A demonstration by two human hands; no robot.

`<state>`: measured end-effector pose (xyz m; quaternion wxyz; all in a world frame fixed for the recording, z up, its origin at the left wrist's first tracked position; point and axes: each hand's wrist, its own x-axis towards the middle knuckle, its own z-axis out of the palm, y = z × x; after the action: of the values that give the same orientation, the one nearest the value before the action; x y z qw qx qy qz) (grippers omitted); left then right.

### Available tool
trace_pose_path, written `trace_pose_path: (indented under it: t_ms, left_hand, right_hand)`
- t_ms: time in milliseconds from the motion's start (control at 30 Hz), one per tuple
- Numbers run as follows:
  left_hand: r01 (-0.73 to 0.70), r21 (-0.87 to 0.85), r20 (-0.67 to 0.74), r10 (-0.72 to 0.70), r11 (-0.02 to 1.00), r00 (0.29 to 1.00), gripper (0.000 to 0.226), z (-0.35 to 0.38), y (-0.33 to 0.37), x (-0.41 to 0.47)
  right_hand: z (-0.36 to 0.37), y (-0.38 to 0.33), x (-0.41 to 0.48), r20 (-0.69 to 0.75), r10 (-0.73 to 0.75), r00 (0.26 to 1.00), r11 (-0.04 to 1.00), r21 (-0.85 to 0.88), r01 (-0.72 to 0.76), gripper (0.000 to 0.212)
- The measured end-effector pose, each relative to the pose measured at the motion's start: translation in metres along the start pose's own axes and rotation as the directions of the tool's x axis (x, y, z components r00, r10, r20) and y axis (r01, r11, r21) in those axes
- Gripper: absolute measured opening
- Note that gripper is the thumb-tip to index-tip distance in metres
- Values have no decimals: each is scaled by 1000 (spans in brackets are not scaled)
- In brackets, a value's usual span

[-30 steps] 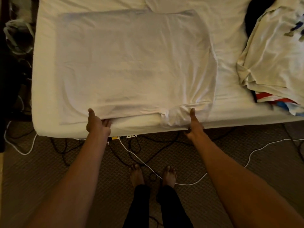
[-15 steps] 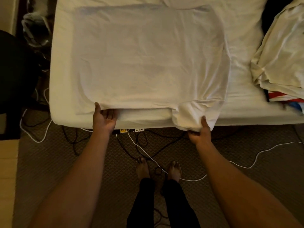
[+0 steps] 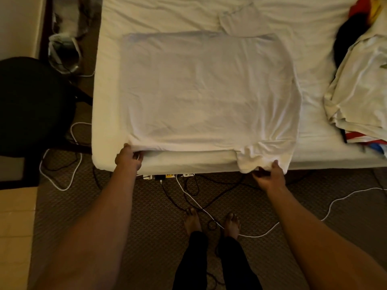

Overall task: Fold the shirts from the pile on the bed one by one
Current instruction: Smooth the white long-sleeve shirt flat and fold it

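so that the shirt [image 3: 207, 91] lies taut for folding, my left hand [image 3: 129, 158] and right hand [image 3: 270, 176] each pinch a near corner.

A patterned brown carpet [image 3: 146, 227] covers the floor. A black chair [image 3: 31, 101] stands at the left. Behind the chair, a pale bag [image 3: 65, 51] lies crumpled on the floor beside a light wall [image 3: 18, 24]. A tan flat surface [image 3: 16, 216] fills the lower left corner.

A power strip [image 3: 167, 176] lies at the far edge of the carpet. 2 white cables are visible:
- 1 looped cable [image 3: 62, 189] lies beside the chair.
- 1 long cable [image 3: 257, 236] runs from the power strip toward the right edge.

Several black cables [image 3: 219, 195] lie tangled near the power strip and cross the long cable.
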<state>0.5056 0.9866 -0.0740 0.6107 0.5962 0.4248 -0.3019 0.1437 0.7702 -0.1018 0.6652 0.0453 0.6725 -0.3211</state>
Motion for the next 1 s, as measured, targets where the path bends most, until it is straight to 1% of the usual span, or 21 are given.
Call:
trace_pose_path:
  t_ms: [100, 167, 267, 333, 400, 467, 533, 567, 633, 700, 767, 867, 933, 1000]
  left_hand:
    - [-39, 16, -41, 39, 999, 998, 41, -6, 3, 4]
    - [-65, 10, -91, 66, 998, 994, 49, -8, 5, 6]
    - [-102, 29, -158, 106, 994, 982, 53, -9, 8, 9]
    - [-102, 48, -168, 109, 994, 980, 52, -9, 10, 9]
    - [-69, 65, -167, 79, 995, 983, 49, -9, 13, 8]
    - [-37, 94, -161, 52, 995, 986, 45, -7, 15, 5]
    - [-27, 128, -151, 46, 991, 987, 39, -6, 17, 0]
    - [-38, 144, -152, 60, 989, 987, 37, -5, 18, -2]
    - [-74, 169, -173, 103, 983, 979, 33, -3, 21, -6]
    - [-104, 188, -207, 142, 977, 968, 31, 1, 27, -9]
    - [-140, 205, -255, 191, 969, 948, 31, 9, 35, -10]
    - [-204, 217, -271, 259, 955, 927, 33, 28, 50, -21]
    - [-234, 189, -234, 275, 954, 933, 33, 45, 61, -28]
    - [-245, 147, -168, 269, 958, 949, 37, 63, 75, -30]
  right_hand:
    - [8, 10, -8, -62, -13, 998, 996, -87, 7, 51]
    - [8, 12, -11, -159, -52, 986, 990, -139, 30, 58]
    - [5, 7, -19, -331, -134, 934, 977, -201, 69, 65]
    - [4, -1, -23, -399, -179, 899, 971, -217, 97, 63]
    - [6, -8, -29, -447, -213, 869, 965, -235, 115, 61]
    - [11, -13, -35, -466, -247, 849, 954, -269, 130, 60]
    - [16, -16, -40, -494, -275, 825, 928, -360, 94, 61]
    - [18, -19, -42, -503, -280, 818, 915, -398, 68, 62]
    - [23, -27, -48, -510, -295, 808, 906, -418, 68, 62]
    - [33, -37, -51, -504, -309, 807, 916, -387, 109, 56]
    - [48, -45, -53, -489, -395, 778, 899, -382, 216, 51]
    - [77, -62, -66, -452, -539, 711, 815, -494, 303, 53]
    - [102, -79, -70, -423, -557, 715, 796, -519, 312, 53]
    - [130, -99, -63, -382, -548, 745, 791, -526, 313, 52]
